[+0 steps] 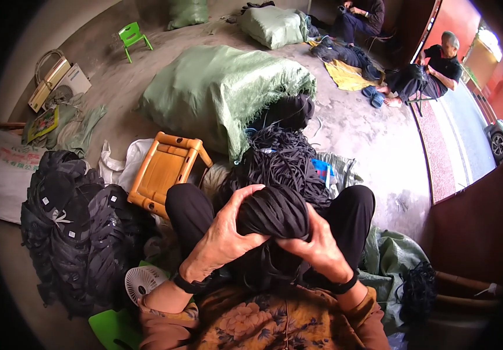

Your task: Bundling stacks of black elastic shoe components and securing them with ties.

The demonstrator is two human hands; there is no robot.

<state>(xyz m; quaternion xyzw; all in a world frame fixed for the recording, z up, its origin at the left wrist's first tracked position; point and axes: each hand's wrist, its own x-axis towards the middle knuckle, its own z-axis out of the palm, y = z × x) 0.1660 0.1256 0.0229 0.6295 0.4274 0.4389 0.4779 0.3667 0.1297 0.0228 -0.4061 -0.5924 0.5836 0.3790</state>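
Between my knees I hold a rounded bundle of black fabric strips. My left hand is wrapped round its left side, the thumb along the lower edge. On its other side my right hand grips it, with the thumb pressed underneath. More black material hangs below the bundle into my lap; its shape is hard to make out. Just beyond my hands lies a loose heap of black strips, spilling from the open end of a big pale green woven sack.
A bamboo stool and piled black bundles are at my left, near a small white fan. Green sheeting lies at right. Farther off are a small green chair, another sack and two seated people.
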